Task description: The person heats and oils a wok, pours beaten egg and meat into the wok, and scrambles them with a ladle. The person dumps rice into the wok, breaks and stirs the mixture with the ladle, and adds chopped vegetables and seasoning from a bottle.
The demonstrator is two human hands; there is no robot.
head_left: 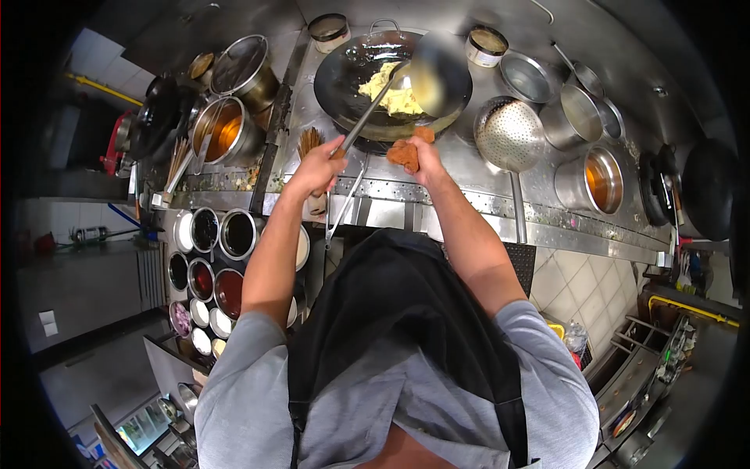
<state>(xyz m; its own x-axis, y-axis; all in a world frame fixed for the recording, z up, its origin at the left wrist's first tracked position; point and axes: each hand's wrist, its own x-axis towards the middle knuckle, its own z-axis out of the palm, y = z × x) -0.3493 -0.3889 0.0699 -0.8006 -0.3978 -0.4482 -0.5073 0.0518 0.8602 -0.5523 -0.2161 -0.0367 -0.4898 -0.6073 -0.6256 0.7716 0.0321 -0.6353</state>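
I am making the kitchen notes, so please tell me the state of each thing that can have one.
Left hand: closed on ladle handle
Right hand: gripping cloth
Ladle: head in wok
Cloth: bunched
Wok: uncovered, holding food
Yellow food: lumpy, gathered
Left amber-liquid pot: uncovered
Right amber-liquid pot: uncovered
Perforated strainer: no food visible
Dark red sauce: in open container

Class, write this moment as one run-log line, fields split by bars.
left hand: holds ladle | right hand: holds brown cloth by wok's near edge | wok: yellow food inside | perforated strainer: right of wok
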